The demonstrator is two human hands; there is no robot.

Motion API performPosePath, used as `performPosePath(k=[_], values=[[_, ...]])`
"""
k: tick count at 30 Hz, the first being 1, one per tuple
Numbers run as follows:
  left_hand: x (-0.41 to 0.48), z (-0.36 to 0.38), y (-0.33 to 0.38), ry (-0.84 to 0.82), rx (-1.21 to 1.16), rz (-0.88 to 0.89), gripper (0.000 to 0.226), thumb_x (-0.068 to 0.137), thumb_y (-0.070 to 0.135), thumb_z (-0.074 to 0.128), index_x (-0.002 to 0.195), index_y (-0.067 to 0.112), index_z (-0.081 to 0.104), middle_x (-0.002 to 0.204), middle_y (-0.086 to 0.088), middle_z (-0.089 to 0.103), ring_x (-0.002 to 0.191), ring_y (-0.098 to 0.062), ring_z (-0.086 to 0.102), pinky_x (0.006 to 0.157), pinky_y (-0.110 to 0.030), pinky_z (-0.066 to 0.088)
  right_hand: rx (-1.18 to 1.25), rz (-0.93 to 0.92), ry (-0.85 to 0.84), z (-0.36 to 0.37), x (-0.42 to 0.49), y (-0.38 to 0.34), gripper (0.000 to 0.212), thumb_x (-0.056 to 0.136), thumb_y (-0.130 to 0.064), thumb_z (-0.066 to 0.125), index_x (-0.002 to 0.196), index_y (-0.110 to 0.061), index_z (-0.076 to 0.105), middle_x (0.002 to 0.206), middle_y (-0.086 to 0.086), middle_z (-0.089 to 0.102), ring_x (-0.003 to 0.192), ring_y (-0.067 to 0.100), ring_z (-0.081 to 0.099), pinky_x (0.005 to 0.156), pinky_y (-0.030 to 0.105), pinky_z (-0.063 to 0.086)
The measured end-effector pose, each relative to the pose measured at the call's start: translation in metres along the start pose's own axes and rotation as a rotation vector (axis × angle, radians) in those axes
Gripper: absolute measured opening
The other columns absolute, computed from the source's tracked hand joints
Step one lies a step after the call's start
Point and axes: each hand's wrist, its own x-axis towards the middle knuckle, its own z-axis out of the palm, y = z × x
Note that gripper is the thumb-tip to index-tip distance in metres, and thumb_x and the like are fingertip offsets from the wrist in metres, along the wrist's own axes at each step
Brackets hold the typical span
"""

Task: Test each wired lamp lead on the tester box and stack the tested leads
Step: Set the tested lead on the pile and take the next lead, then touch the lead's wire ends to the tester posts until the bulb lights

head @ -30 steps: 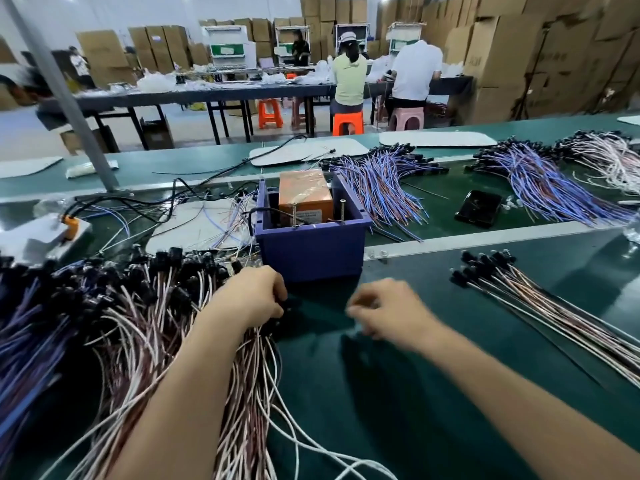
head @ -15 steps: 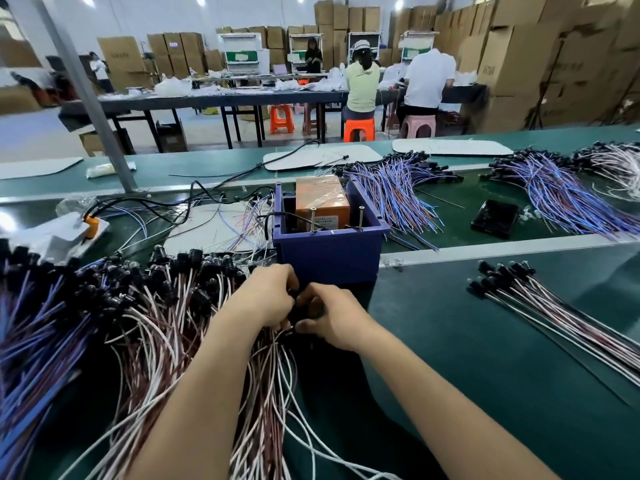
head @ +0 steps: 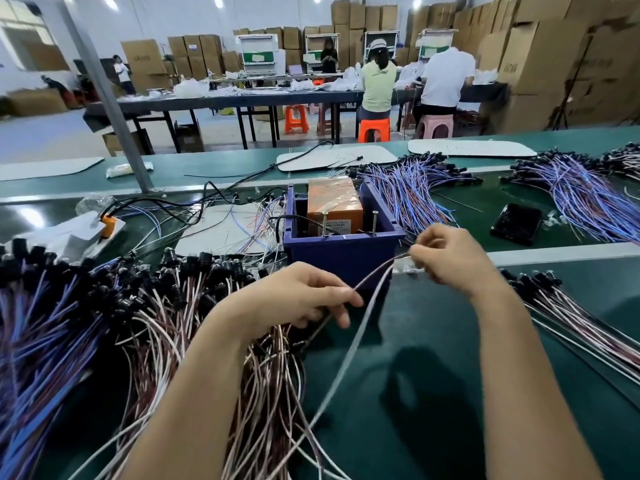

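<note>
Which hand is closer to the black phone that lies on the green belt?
Right. The right hand is just left of the phone, slightly nearer the camera; the left hand is much farther left, in front of the blue tester box.

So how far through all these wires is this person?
Early, it seems. Done: a small neat bundle lies on the right. In hand: the left hand and right hand pinch one lead in front of the blue box; whether it is tested yet I cannot tell. Left: the big tangled pile on the left, far larger than the bundle.
</note>
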Motion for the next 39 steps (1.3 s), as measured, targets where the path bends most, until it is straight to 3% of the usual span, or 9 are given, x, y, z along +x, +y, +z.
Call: performPosePath(k=[6, 10, 14, 18, 21, 26, 29, 32, 39], values=[[0.013, 0.025, 0.000, 0.011, -0.306, -0.077, 0.011, 0.095, 0.014, 0.056, 0.084, 0.016, 0.055, 0.115, -0.011, 0.067, 0.098, -0.024, 0.067, 0.087, -0.037, 0.053, 0.476, 0.124, 0.167, -0.021, 0.001, 0.003, 0.015, 0.085, 0.002, 0.052, 0.078, -0.011, 0.048, 0.057, 0.006, 0.065, 0.037, 0.009, 0.055, 0.036, 0.016, 0.042], [0.020, 0.037, -0.006, 0.004, -0.345, -0.125, 0.006, 0.096, 0.011, 0.055, 0.096, 0.013, 0.049, 0.112, -0.015, 0.066, 0.073, -0.022, 0.069, 0.058, -0.028, 0.056, 0.610, 0.136, 0.146, -0.028, -0.002, 0.001, 0.017, 0.086, 0.003, 0.051, 0.078, -0.011, 0.047, 0.050, 0.001, 0.065, 0.039, 0.011, 0.058, 0.039, 0.017, 0.047], [0.019, 0.029, -0.010, 0.028, -0.220, -0.088, 0.018, 0.098, 0.010, 0.051, 0.115, 0.012, 0.057, 0.091, -0.005, 0.074, 0.047, -0.007, 0.047, 0.041, -0.015, 0.034, 0.598, 0.201, 0.268, -0.030, 0.000, 0.009, 0.019, 0.086, 0.005, 0.053, 0.078, -0.011, 0.046, 0.065, 0.013, 0.063, 0.039, 0.013, 0.059, 0.040, 0.020, 0.050], [0.017, 0.017, -0.011, 0.109, -0.061, -0.076, 0.018, 0.098, 0.009, 0.050, 0.099, 0.013, 0.068, 0.077, 0.002, 0.073, 0.044, -0.005, 0.035, 0.041, -0.014, 0.031, -0.074, 0.274, 0.259, -0.033, 0.004, 0.030, 0.008, 0.081, -0.006, 0.064, 0.082, -0.011, 0.058, 0.092, 0.019, 0.068, 0.074, 0.028, 0.061, 0.067, 0.034, 0.049], [0.016, 0.016, -0.009, 0.115, -0.010, -0.053, 0.017, 0.097, 0.010, 0.053, 0.096, 0.009, 0.069, 0.072, 0.003, 0.072, 0.043, -0.005, 0.034, 0.040, -0.014, 0.030, -0.225, 0.173, 0.096, -0.032, 0.003, 0.020, 0.014, 0.079, -0.014, 0.073, 0.092, -0.014, 0.067, 0.097, 0.008, 0.070, 0.092, 0.022, 0.061, 0.077, 0.026, 0.043], [0.016, 0.020, -0.006, 0.169, -0.032, -0.006, 0.016, 0.096, 0.007, 0.053, 0.091, 0.005, 0.068, 0.068, 0.001, 0.069, 0.045, -0.009, 0.032, 0.040, -0.016, 0.028, -0.073, -0.068, -0.533, 0.005, -0.014, -0.025, 0.024, 0.081, -0.028, 0.073, 0.103, -0.022, 0.071, 0.096, -0.006, 0.074, 0.089, 0.003, 0.067, 0.087, 0.017, 0.049], [0.014, 0.018, -0.005, 0.196, -0.066, 0.007, 0.014, 0.094, 0.010, 0.057, 0.088, 0.005, 0.068, 0.066, 0.002, 0.068, 0.047, -0.010, 0.034, 0.043, -0.016, 0.029, -0.134, -0.083, -0.714, 0.030, -0.020, -0.033, 0.010, 0.087, -0.021, 0.067, 0.092, -0.013, 0.070, 0.081, 0.005, 0.073, 0.063, 0.010, 0.062, 0.068, 0.024, 0.053], [0.013, 0.015, -0.005, 0.195, -0.166, 0.019, 0.010, 0.094, 0.007, 0.056, 0.094, 0.005, 0.066, 0.066, 0.000, 0.068, 0.046, -0.008, 0.036, 0.042, -0.015, 0.032, -0.133, -0.087, -0.622, 0.033, -0.018, -0.032, 0.012, 0.087, -0.017, 0.067, 0.075, -0.015, 0.069, 0.057, -0.002, 0.065, 0.045, 0.004, 0.044, 0.045, 0.014, 0.036], [-0.009, -0.022, -0.006, 0.148, -0.547, 0.100, 0.020, 0.086, 0.023, 0.056, 0.086, 0.014, 0.074, 0.073, -0.004, 0.068, 0.045, -0.006, 0.045, 0.041, -0.014, 0.038, 0.028, 0.012, -0.411, 0.007, -0.012, -0.018, 0.017, 0.086, -0.005, 0.066, 0.069, -0.009, 0.065, 0.055, 0.002, 0.063, 0.048, 0.012, 0.039, 0.046, 0.020, 0.032]])
